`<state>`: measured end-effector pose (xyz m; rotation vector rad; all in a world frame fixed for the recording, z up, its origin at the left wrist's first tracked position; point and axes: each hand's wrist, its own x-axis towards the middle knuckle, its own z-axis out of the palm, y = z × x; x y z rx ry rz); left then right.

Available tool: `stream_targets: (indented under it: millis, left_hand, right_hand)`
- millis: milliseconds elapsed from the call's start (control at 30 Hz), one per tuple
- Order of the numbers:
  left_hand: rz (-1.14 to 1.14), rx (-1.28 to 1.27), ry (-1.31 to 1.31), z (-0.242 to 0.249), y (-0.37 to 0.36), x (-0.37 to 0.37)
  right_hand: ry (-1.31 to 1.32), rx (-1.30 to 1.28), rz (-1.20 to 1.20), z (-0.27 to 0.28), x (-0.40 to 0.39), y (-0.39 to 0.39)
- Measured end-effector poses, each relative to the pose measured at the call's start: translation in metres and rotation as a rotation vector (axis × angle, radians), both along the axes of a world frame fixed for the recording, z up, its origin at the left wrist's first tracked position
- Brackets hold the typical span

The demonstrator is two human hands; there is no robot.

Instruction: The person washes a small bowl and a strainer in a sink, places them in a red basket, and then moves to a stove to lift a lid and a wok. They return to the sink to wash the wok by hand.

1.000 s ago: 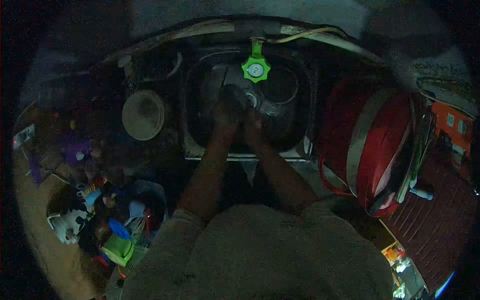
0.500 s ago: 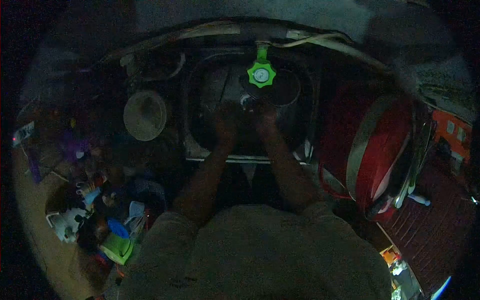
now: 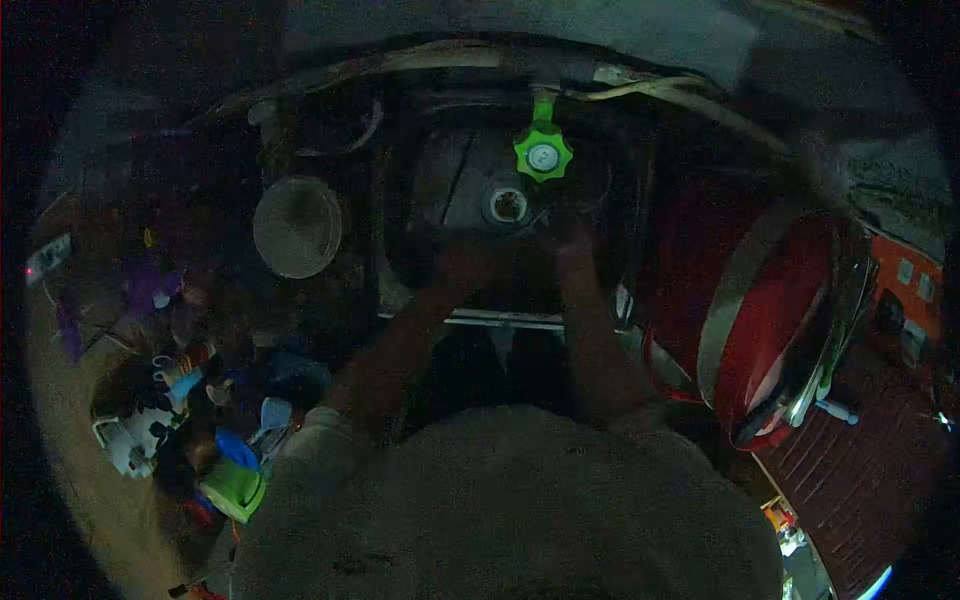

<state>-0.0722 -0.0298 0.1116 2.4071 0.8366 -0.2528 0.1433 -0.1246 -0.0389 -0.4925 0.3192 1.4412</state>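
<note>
Deep shadow fills the sink [image 3: 425, 205], and both my forearms reach into it over the front rim. My left hand [image 3: 470, 262] is low in the basin, left of centre, its fingers lost in the dark. To the right, my right hand [image 3: 568, 238] is by the faint curved rim of a dark round vessel; whether it grips that rim I cannot make out. Between and beyond the hands shows the pale ring of the drain [image 3: 508, 205]. Above the basin stands a bright green star-shaped tap knob [image 3: 543, 157].
Left of the sink is a pale round lid-like object [image 3: 297, 227]. A red rounded container [image 3: 770, 300] stands close on the right, with utensils beside it. Several items, including a green container [image 3: 235, 490], lie at lower left. A hose [image 3: 440, 60] runs along the back.
Both hands have shifted slightly right and nearer to me. The drain, partly covered before, now shows whole. The round vessel's rim is fainter. The whole view has shifted a little.
</note>
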Motion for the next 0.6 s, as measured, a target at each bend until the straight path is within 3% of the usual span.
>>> stream_targets:
  millis: [33, 67, 133, 200, 267, 300, 333, 400, 467, 600]
  left_hand:
    - [0.051, -0.152, 0.096, 0.017, 0.005, 0.011]
    - [0.109, -0.289, 0.201, 0.034, 0.01, 0.022]
    - [0.17, -0.164, 0.074, 0.038, 0.011, 0.031]
    - [0.285, -0.298, 0.131, 0.067, 0.019, 0.025]
    - [0.333, -0.19, 0.162, 0.063, 0.018, -0.002]
    - [0.264, 0.036, 0.141, 0.049, 0.011, -0.027]
    - [0.333, 0.048, 0.142, 0.085, 0.017, -0.041]
    - [0.447, 0.314, -0.054, 0.139, 0.025, -0.074]
    - [0.534, 0.656, -0.191, 0.145, 0.037, -0.116]
    - [0.585, 0.72, -0.012, 0.126, 0.077, -0.17]
  right_hand:
    - [-0.001, 0.0, 0.001, 0.028, -0.014, 0.007]
    - [-0.899, -0.013, 0.136, 0.086, -0.042, 0.022]
    - [-1.8, -0.027, 0.274, 0.102, -0.053, 0.032]
    - [-1.827, -0.113, 0.383, 0.076, -0.049, 0.035]
    - [-1.735, -0.157, 0.482, 0.054, -0.046, 0.039]
    - [-1.7, -0.163, 0.528, 0.049, -0.048, 0.038]
    - [-1.688, -0.18, 0.585, 0.04, -0.048, 0.039]
    - [-1.715, -0.242, 0.675, 0.024, -0.046, 0.03]
    - [-1.743, -0.349, 0.743, 0.008, -0.027, 0.02]
    - [-1.803, -0.592, 0.79, -0.008, 0.025, -0.006]
